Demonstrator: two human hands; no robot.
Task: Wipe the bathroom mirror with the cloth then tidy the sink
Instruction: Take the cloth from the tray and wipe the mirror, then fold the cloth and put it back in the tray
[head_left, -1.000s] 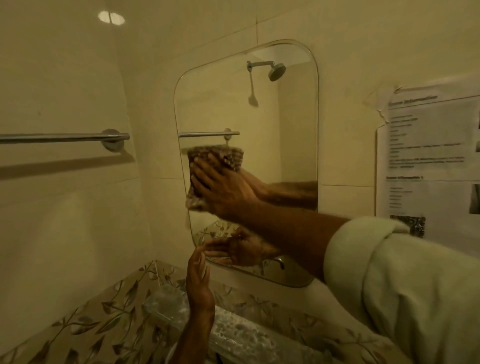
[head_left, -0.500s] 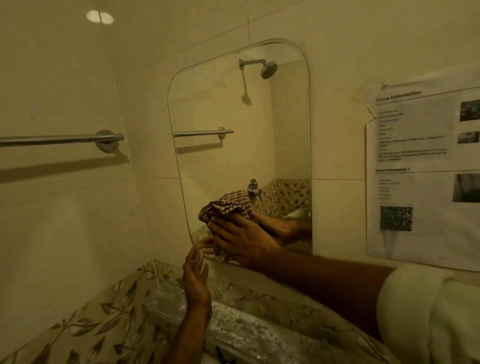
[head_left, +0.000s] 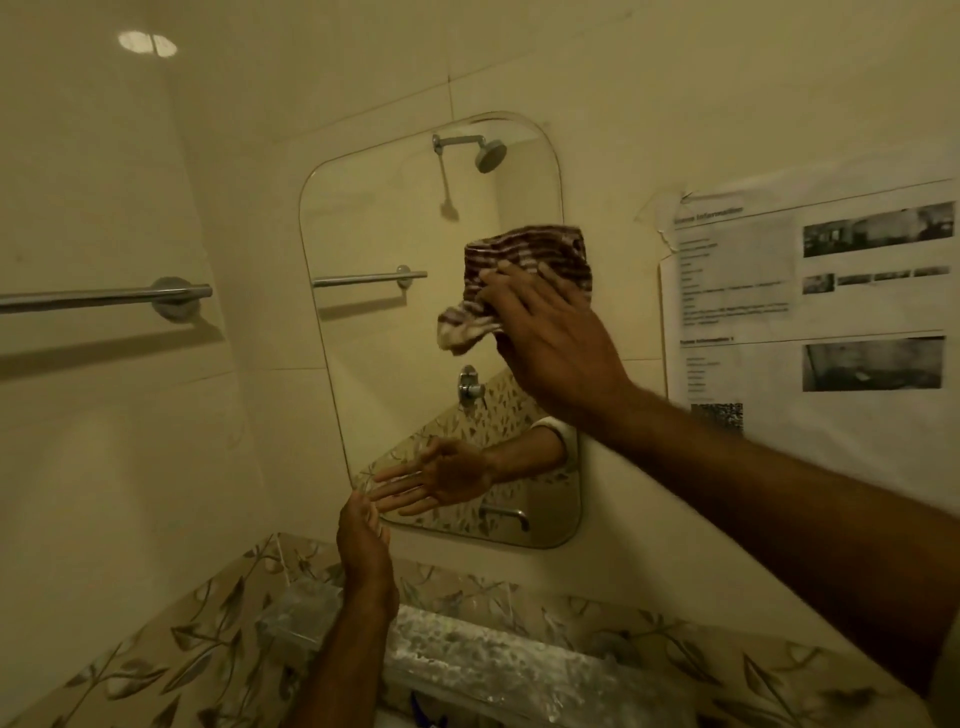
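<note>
A rounded frameless mirror (head_left: 395, 332) hangs on the tiled wall. My right hand (head_left: 556, 343) presses a brown-and-white checked cloth (head_left: 524, 265) flat against the mirror's right edge, at mid height. One corner of the cloth droops to the left. My left hand (head_left: 363, 551) is raised below the mirror's lower left corner, fingers straight and together, fingertips close to the glass, holding nothing. Its reflection shows in the lower part of the mirror. The sink itself lies below the frame, out of sight.
A glass shelf (head_left: 467, 660) with white speckles runs under the mirror, above a leaf-patterned tile band (head_left: 171, 649). A chrome towel rail (head_left: 104, 297) is on the left wall. Printed paper sheets (head_left: 810, 312) are taped to the wall right of the mirror.
My right hand swept the cloth from the mirror's left middle down to its lower part, then up to the right edge. My left hand stayed near the lower left corner.
</note>
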